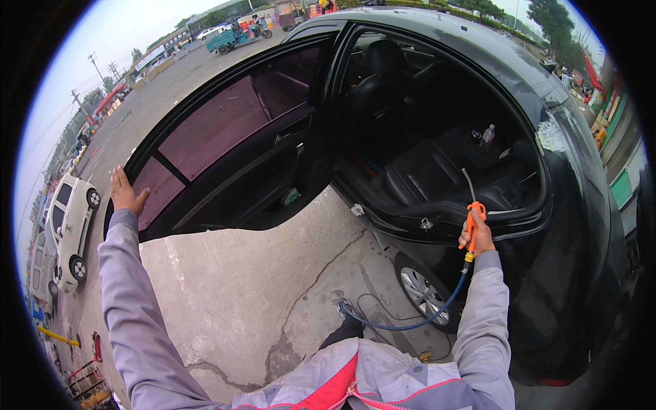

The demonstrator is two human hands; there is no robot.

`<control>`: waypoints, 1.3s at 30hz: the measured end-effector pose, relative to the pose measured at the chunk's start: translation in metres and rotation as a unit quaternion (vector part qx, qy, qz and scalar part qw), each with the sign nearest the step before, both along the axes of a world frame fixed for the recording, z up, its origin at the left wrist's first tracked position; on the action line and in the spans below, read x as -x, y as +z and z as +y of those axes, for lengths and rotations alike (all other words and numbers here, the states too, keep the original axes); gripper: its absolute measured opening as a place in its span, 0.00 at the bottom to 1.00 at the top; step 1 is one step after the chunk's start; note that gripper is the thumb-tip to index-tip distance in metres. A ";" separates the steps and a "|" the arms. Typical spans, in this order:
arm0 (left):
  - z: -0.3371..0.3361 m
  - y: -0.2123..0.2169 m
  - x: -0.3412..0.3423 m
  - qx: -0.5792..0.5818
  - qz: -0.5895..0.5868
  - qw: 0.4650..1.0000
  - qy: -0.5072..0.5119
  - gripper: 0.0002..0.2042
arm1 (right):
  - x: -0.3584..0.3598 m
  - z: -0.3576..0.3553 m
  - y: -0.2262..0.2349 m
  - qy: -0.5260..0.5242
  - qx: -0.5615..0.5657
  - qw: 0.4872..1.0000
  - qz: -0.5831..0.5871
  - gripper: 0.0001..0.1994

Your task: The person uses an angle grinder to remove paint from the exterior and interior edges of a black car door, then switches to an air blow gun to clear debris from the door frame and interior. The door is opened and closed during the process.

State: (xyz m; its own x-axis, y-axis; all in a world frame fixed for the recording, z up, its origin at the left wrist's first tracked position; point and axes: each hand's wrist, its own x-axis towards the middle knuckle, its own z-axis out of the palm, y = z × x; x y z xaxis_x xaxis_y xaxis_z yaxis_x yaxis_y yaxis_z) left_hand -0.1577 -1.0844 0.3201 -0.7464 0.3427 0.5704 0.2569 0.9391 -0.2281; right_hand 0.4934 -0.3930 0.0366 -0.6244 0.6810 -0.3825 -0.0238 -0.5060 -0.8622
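Note:
My right hand is wrapped round an orange air blow gun, whose thin metal nozzle points up toward the back seat. A blue hose runs from the gun's yellow fitting down past the rear wheel. At the far left, my left hand rests with fingers stretched against the edge of the open car door. The door's tinted window is up. Through the doorway shows the black leather back seat, with a clear plastic bottle standing on it.
The black car fills the right side, its rear wheel near my foot. Hose loops lie on the cracked concrete floor. White vehicles stand at the left, a blue cargo tricycle farther off. A red tool is at lower left.

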 end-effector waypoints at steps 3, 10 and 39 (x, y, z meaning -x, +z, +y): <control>0.000 -0.002 0.000 -0.004 -0.003 1.000 0.008 0.61 | 0.002 0.000 0.003 -0.040 0.004 0.999 0.021 0.29; -0.010 0.001 0.000 -0.002 0.013 1.000 -0.005 0.62 | 0.009 -0.013 0.002 -0.022 0.002 1.000 0.013 0.26; -0.002 0.000 -0.002 0.006 -0.004 1.000 0.010 0.61 | 0.009 -0.072 0.027 0.106 -0.012 0.994 0.010 0.24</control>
State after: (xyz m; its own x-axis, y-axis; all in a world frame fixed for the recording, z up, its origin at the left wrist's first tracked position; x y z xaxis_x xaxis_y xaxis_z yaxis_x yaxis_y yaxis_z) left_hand -0.1553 -1.0861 0.3196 -0.7580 0.3340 0.5602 0.2391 0.9414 -0.2378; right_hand 0.4844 -0.4653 0.0641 -0.7624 0.5412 -0.3547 0.0652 -0.4812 -0.8742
